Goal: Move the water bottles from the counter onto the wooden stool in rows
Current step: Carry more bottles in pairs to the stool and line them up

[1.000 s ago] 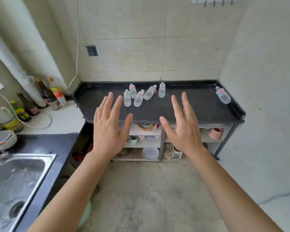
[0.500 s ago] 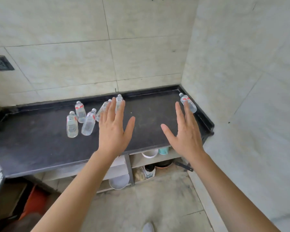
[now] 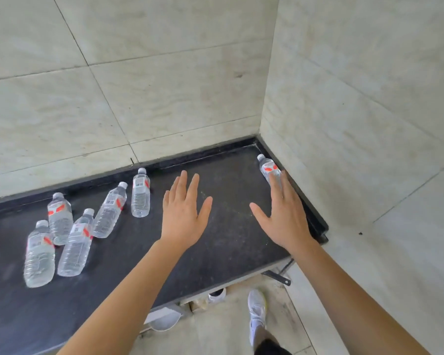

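Counter (image 3: 228,239): six bottles (image 3: 140,198) lie flat, caps twd back wall (image 3: 164,98).

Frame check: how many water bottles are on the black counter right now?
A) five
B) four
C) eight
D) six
D: five bottles are grouped to the left of the left hand, and a lone bottle sits in the far right corner of the counter, partly behind the fingertips of the right hand.
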`<state>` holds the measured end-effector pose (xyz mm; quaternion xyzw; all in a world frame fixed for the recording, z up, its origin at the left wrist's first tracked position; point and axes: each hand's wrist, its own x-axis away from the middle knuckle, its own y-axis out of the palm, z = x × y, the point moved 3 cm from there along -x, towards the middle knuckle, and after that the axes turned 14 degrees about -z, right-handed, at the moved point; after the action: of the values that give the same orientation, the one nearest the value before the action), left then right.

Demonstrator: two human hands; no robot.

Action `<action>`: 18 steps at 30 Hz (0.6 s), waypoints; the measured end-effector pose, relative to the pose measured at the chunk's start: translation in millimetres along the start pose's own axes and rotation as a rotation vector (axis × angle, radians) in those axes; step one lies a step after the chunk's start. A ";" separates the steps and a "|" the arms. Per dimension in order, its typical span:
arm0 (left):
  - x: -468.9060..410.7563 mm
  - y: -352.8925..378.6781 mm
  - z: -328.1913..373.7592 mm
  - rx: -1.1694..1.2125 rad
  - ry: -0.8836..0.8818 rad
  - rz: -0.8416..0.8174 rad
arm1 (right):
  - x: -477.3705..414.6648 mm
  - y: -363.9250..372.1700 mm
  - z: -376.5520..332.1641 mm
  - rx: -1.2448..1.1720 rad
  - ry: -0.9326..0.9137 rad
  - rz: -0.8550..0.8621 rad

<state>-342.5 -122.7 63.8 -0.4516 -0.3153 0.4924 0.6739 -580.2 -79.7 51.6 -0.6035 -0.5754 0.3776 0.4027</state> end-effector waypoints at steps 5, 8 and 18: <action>-73.2 68.4 -19.5 -0.030 -0.208 -0.247 | -96.9 51.4 62.1 0.051 0.160 -0.320; -110.0 108.2 -37.2 -0.090 -0.313 -0.440 | -150.9 74.9 97.0 0.080 0.238 -0.479; -133.8 196.2 -83.3 -0.074 -0.545 -0.812 | -248.8 118.3 156.1 0.189 0.450 -0.375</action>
<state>-386.6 -253.5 -146.7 -0.1705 -0.6481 0.2787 0.6879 -690.5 -321.6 -120.2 -0.5149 -0.5355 0.2055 0.6371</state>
